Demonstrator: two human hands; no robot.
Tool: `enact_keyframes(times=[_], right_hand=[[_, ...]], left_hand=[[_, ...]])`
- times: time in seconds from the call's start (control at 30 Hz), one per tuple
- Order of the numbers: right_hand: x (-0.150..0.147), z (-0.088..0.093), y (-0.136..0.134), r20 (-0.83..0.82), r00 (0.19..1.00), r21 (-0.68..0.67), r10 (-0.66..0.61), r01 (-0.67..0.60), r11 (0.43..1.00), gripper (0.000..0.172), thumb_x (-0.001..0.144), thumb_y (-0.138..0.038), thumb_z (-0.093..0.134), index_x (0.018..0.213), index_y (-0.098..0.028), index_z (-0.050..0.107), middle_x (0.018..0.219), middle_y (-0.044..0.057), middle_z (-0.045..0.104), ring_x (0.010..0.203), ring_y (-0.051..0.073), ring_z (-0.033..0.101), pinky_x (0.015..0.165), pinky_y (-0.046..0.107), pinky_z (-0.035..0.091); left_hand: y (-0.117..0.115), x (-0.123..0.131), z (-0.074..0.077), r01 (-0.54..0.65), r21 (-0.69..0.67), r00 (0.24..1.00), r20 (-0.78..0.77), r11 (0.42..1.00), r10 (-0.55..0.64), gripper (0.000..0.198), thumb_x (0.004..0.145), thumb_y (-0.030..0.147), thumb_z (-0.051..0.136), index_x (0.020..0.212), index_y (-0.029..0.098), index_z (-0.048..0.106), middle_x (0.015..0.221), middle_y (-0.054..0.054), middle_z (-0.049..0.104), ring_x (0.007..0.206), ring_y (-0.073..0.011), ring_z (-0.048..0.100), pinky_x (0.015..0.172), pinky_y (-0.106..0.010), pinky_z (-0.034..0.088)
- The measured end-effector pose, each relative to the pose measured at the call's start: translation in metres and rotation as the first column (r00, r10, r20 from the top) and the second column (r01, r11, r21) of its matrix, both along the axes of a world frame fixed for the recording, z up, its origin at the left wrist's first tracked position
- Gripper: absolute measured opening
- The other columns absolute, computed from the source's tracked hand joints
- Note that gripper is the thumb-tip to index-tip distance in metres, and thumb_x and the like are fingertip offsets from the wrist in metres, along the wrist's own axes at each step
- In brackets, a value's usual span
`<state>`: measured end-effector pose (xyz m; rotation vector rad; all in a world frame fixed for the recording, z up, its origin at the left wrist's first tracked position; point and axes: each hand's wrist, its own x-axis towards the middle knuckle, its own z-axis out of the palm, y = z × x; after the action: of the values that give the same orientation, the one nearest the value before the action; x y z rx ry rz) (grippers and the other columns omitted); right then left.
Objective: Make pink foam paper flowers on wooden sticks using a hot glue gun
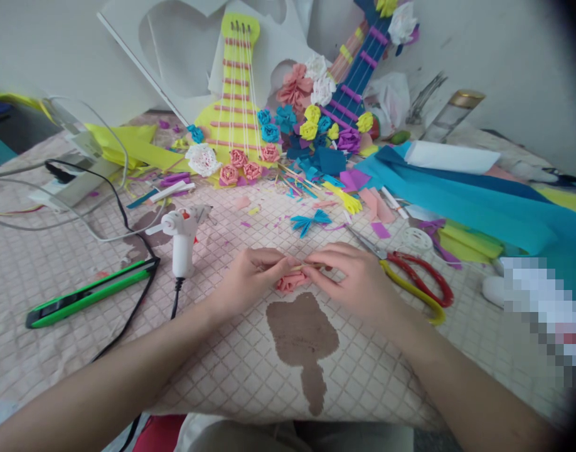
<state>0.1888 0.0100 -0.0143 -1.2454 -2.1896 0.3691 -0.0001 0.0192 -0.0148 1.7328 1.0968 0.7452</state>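
A pink crepe paper piece, gathered like a rose (292, 282), is between my hands at the middle of the table. My left hand (253, 276) is closed, with its thumb and fingers pinching the paper from the left. From the right, my closed right hand (356, 276) pinches the paper and a thin tan stick (322, 267) that lies along its top edge. My fingers hide part of both. Beyond the hands lies a blue twisted paper bow (311, 221). Red and yellow handled scissors (410, 276) lie just right of my right hand.
A white glue gun (182, 245) with its cord stands left, near a green utility knife (90, 294). Behind stand a yellow paper guitar (236, 100) and a blue one (358, 81) with paper flowers. Blue crepe paper (467, 201) and scraps spread right.
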Motion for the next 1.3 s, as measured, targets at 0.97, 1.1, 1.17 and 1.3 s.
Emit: enact_keyframes(times=[0.97, 1.1, 1.17, 1.3], right_hand=[[0.004, 0.026, -0.015, -0.522, 0.831, -0.154, 0.19, -0.311, 0.938, 0.019, 0.087, -0.02, 0.05, 0.096, -0.027, 0.065, 0.082, -0.001, 0.069, 0.076, 0.013, 0.064, 0.071, 0.029, 0.051], [0.004, 0.022, -0.009, -0.435, 0.894, -0.066, 0.11, -0.153, 0.986, 0.016, 0.085, -0.02, 0.053, 0.095, -0.022, 0.066, 0.094, 0.003, 0.069, 0.09, 0.016, 0.062, 0.083, 0.032, 0.048], [0.002, 0.015, -0.003, -0.302, 0.952, -0.096, 0.042, -0.074, 0.993, 0.015, 0.084, -0.022, 0.055, 0.094, -0.019, 0.067, 0.095, 0.004, 0.068, 0.09, 0.017, 0.062, 0.08, 0.03, 0.048], [0.0, 0.005, 0.003, -0.183, 0.982, -0.272, 0.048, -0.098, 0.957, 0.017, 0.086, -0.021, 0.052, 0.09, -0.019, 0.068, 0.092, 0.003, 0.069, 0.081, 0.014, 0.063, 0.068, 0.025, 0.048]], left_hand=[[-0.006, 0.002, 0.002, -0.009, 0.27, 0.989, -0.139, 0.963, 0.049, 0.018, 0.082, 0.021, 0.055, 0.099, 0.018, 0.06, 0.083, -0.001, 0.068, 0.075, -0.014, 0.065, 0.078, -0.028, 0.05], [-0.005, 0.001, -0.002, 0.002, 0.296, 0.992, -0.119, 0.955, 0.035, 0.018, 0.084, 0.02, 0.053, 0.101, 0.019, 0.059, 0.086, -0.001, 0.068, 0.077, -0.0128, 0.064, 0.074, -0.025, 0.049], [-0.005, 0.001, -0.003, -0.01, 0.303, 0.993, -0.111, 0.953, 0.046, 0.019, 0.085, 0.021, 0.052, 0.104, 0.02, 0.056, 0.083, 0.001, 0.068, 0.074, -0.0117, 0.064, 0.071, -0.024, 0.049], [-0.004, 0.0, -0.005, -0.014, 0.307, 0.99, -0.127, 0.951, 0.056, 0.02, 0.085, 0.021, 0.053, 0.105, 0.02, 0.053, 0.077, 0.003, 0.068, 0.067, -0.0106, 0.063, 0.069, -0.023, 0.049]])
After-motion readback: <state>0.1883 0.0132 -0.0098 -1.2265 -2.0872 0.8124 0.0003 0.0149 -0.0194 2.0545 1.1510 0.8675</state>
